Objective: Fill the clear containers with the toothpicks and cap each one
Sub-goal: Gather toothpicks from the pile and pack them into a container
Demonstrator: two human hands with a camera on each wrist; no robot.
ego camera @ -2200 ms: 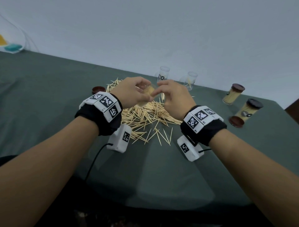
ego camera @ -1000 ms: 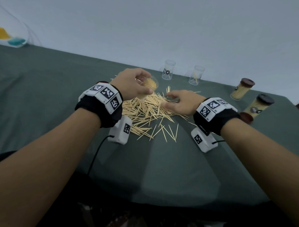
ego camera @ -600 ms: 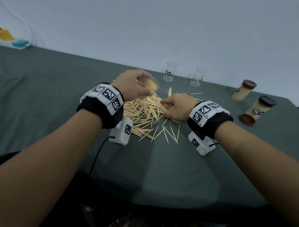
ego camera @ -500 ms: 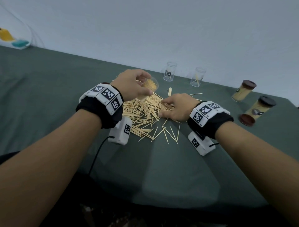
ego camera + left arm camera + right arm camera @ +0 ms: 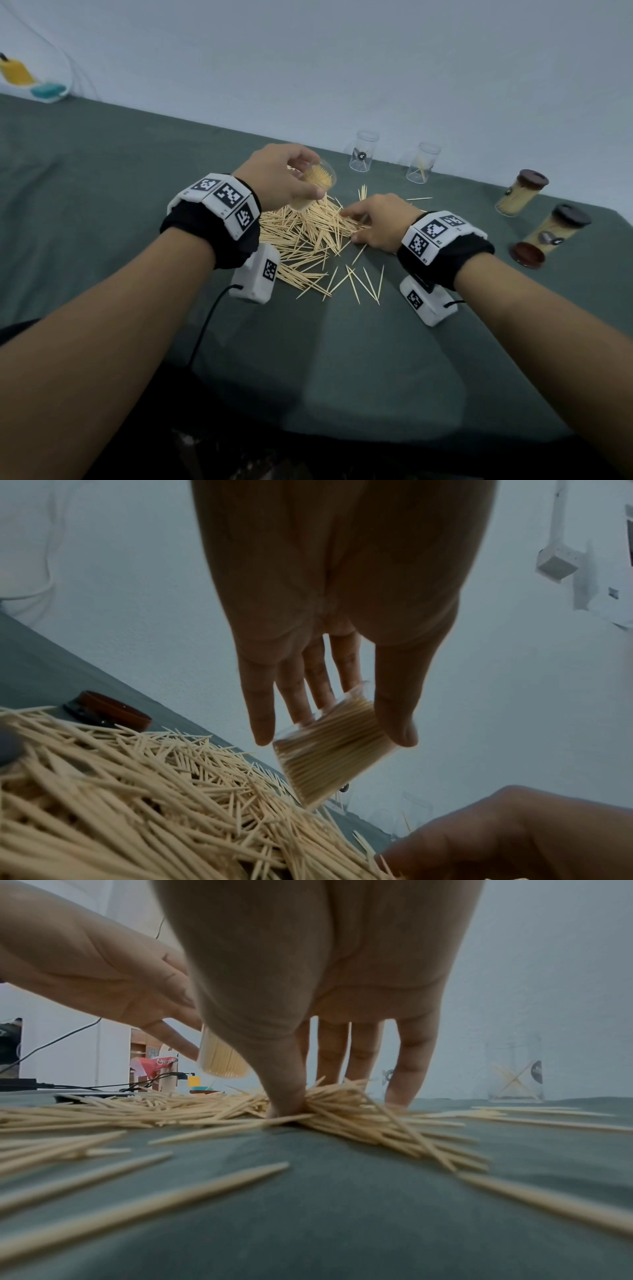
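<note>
Left hand: the left hand (image 5: 277,178) is raised above the far side of the pile, thumb and fingers wrapped round a clear plastic cylinder packed with toothpicks (image 5: 313,186), uncapped and tilted with its open mouth facing up and to the right.
Held container, wrist view: the same cylinder (image 5: 334,746) sits between the thumb and the four fingers (image 5: 260,710), its base hanging just over the pile.
Right hand: the right hand (image 5: 378,221) is down on the pile's right edge, thumb and fingers (image 5: 405,1058) drawn together around a small bunch of toothpicks (image 5: 342,1102), fingertips on the cloth.
Loose toothpicks: a wide scattered heap of pale wooden toothpicks (image 5: 308,240) lies on the dark green tablecloth (image 5: 102,192) between both wrists, with strays nearer the person.
Unfilled containers: two upright clear cups stand behind the pile near the wall, one empty with a dark sticker (image 5: 363,150), one holding a few toothpicks (image 5: 423,162).
Finished containers: two filled cylinders with dark brown caps (image 5: 520,193) (image 5: 556,229) stand at the right, well apart from the hands.
Loose caps: one brown round cap (image 5: 526,255) lies beside the nearer filled cylinder; another brown cap (image 5: 108,710) lies at the pile's far left edge.
Background: a yellow and teal object (image 5: 30,80) sits at the far left corner.
</note>
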